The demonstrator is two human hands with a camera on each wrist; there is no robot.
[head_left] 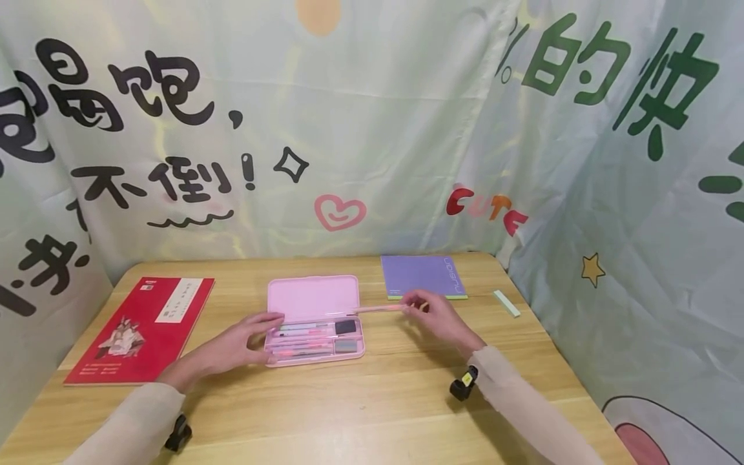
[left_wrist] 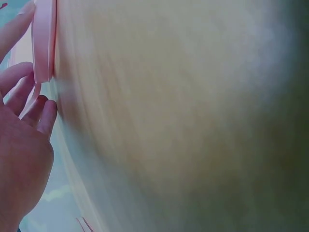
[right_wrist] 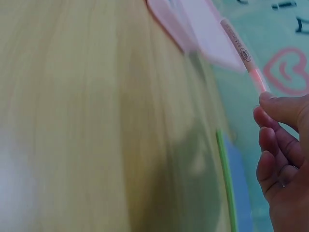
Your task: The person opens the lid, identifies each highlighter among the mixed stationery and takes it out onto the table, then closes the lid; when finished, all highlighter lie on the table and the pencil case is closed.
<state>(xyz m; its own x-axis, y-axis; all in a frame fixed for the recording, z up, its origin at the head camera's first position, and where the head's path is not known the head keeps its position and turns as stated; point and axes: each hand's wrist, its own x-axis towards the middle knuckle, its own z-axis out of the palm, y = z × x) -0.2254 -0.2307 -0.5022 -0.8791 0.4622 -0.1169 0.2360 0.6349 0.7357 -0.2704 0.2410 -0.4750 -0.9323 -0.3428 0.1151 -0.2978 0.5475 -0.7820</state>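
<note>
Flanking pink case [head_left: 314, 299]: notebook [head_left: 418, 274], red book [head_left: 142, 329]

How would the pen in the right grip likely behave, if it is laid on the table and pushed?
The pen would probably roll, because its barrel looks slim and round. It seems stiff: it juts straight out of the right grip. It is likely light, being thin.

Pink pencil case [head_left: 314, 297]; to its left, red book [head_left: 148, 332]; to its right, green-edged purple notebook [head_left: 417, 276]; beneath, wood-grained worktop [head_left: 349, 413].
</note>
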